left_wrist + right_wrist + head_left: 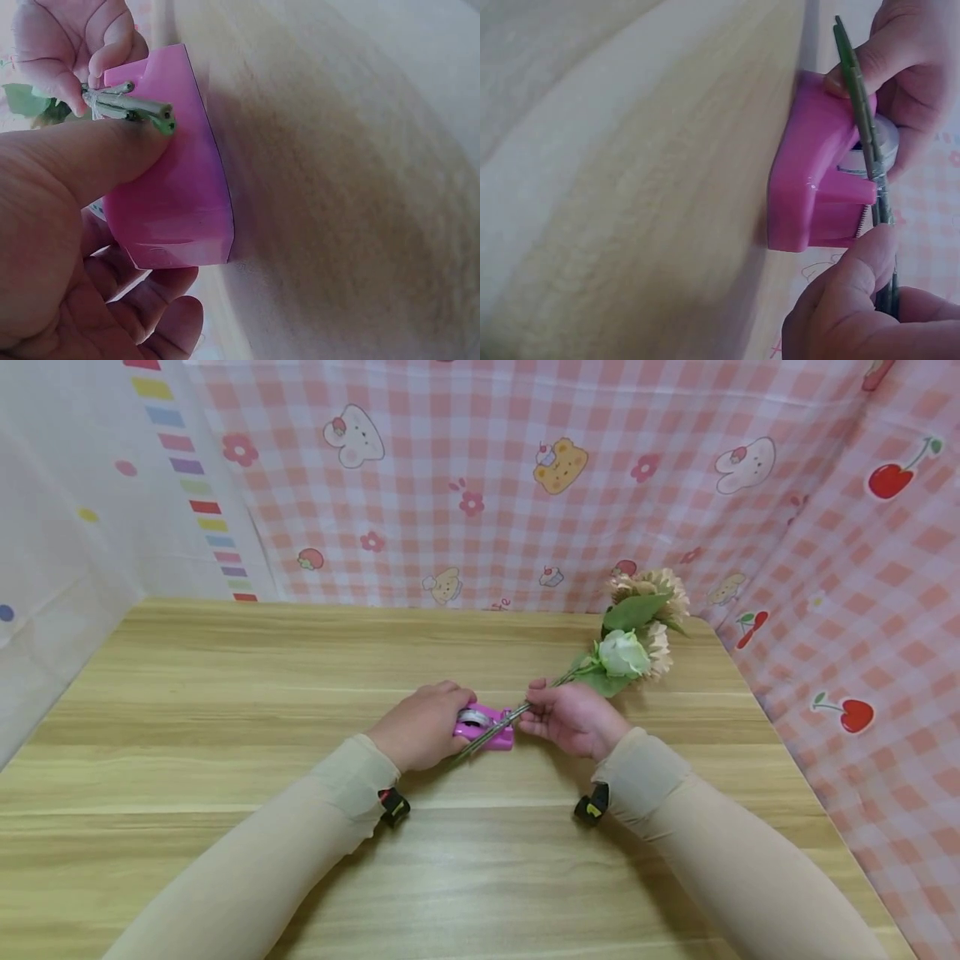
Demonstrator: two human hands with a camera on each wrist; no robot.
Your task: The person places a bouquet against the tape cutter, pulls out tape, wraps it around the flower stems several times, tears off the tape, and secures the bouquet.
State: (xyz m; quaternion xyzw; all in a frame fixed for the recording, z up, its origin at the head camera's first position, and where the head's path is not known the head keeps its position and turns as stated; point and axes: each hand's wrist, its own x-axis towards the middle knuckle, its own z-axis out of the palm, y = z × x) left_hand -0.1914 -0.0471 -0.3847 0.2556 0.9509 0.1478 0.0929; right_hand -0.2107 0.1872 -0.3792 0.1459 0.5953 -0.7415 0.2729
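Observation:
My left hand grips a pink tape dispenser that rests on the tabletop, thumb on its near side and fingers on the far side. A roll of clear tape sits in it, and its toothed cutter edge faces my right hand. Just above the dispenser, green flower stems run slantwise, bundled together. My right hand pinches them between thumb and fingers, close to the cutter. Something shiny like clear tape shows on the stems there. Beyond that hand lie the bouquet's pale green rose and beige blooms.
The wood-grain table spreads around both hands. A pink checked cloth with cartoon prints hangs behind it and along the right side. White cloth with coloured marks covers the left side.

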